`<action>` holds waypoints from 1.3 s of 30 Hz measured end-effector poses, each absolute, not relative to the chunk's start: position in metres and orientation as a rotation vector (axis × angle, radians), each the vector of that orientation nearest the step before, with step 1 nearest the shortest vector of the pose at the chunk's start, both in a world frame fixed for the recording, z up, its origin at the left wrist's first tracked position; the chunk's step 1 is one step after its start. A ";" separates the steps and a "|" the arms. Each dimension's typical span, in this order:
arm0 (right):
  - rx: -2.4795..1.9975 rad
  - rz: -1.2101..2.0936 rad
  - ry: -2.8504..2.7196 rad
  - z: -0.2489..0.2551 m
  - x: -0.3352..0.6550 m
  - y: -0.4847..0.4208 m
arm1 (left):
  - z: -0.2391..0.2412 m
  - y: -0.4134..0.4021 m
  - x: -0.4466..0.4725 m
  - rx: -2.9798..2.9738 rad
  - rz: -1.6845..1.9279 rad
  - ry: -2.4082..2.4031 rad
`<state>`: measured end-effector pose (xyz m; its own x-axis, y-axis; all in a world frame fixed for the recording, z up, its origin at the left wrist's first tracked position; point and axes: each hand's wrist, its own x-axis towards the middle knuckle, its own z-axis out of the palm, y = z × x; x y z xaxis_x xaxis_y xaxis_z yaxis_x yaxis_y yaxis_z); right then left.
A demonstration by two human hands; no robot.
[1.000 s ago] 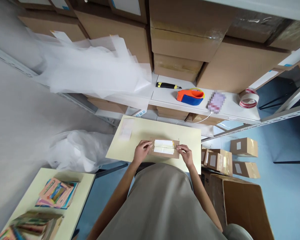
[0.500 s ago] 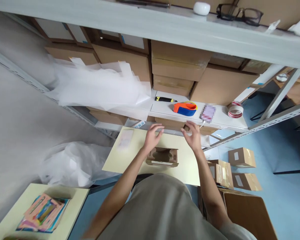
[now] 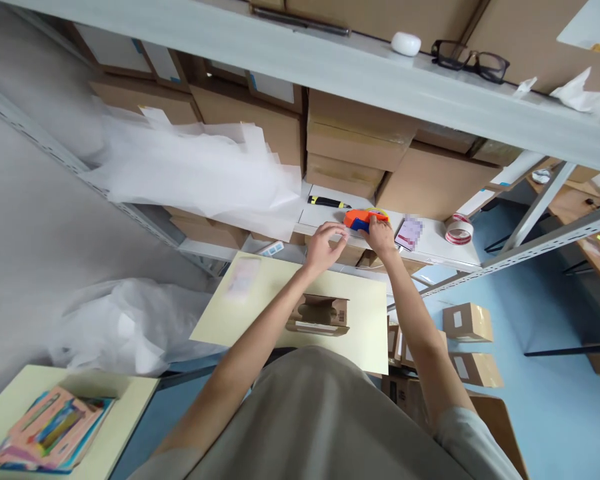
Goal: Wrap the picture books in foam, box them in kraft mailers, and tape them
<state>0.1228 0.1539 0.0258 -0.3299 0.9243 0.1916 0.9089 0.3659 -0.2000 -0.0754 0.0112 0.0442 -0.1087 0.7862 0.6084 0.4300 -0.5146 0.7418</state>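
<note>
On the shelf, an orange and blue tape dispenser (image 3: 356,219) lies under my right hand (image 3: 380,235), whose fingers are closed around its right end. My left hand (image 3: 325,247) is just left of the dispenser at the shelf's front edge, fingers curved and apart, holding nothing. Below both hands, a small open cardboard box (image 3: 320,313) rests on the pale yellow table (image 3: 367,340). Its top faces up, and its inside looks brown and shadowed.
A yellow-black box cutter (image 3: 329,201), a phone (image 3: 409,233) and a tape roll (image 3: 459,230) lie on the shelf (image 3: 435,245). White packing sheets (image 3: 195,167) overhang its left part. A metal beam (image 3: 300,57) crosses above. Cartons (image 3: 467,323) stand on the floor at right.
My right hand has moved forward from above the table and taken hold of the tape dispenser. My left hand has moved forward and right toward it. The view has shifted slightly.
</note>
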 end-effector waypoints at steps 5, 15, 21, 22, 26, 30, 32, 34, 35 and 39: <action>-1.560 0.297 -2.173 0.018 0.128 0.110 | 0.007 -0.015 -0.077 1.693 1.665 1.304; -1.063 1.268 -1.711 -0.014 0.093 -0.057 | -0.025 -0.134 -0.072 1.237 1.553 1.408; -1.109 1.361 -1.691 -0.028 0.079 -0.089 | -0.027 -0.175 -0.067 1.238 1.526 1.512; -1.112 1.370 -1.704 -0.031 0.079 -0.091 | -0.027 -0.178 -0.068 1.257 1.508 1.512; -1.139 1.363 -1.788 -0.037 0.084 -0.097 | -0.021 -0.188 -0.083 1.306 1.460 1.521; -1.207 1.324 -1.896 -0.037 0.097 -0.101 | -0.003 -0.192 -0.109 1.325 1.551 1.657; -1.227 1.291 -1.968 -0.035 0.103 -0.104 | 0.009 -0.191 -0.120 1.440 1.551 1.709; -1.216 1.247 -2.037 -0.032 0.108 -0.106 | 0.019 -0.190 -0.128 1.585 1.518 1.725; -1.201 1.225 -2.067 -0.030 0.110 -0.108 | 0.023 -0.189 -0.131 1.652 1.500 1.723; -1.146 1.163 -2.152 -0.023 0.112 -0.111 | 0.029 -0.189 -0.134 1.847 1.478 1.670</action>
<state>0.1121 -0.1109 -0.0229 -0.5617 0.8273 -0.0087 0.4605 0.3038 -0.8341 -0.1340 -0.1895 0.0293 -0.1684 0.8488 0.5012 0.6007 -0.3148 0.7349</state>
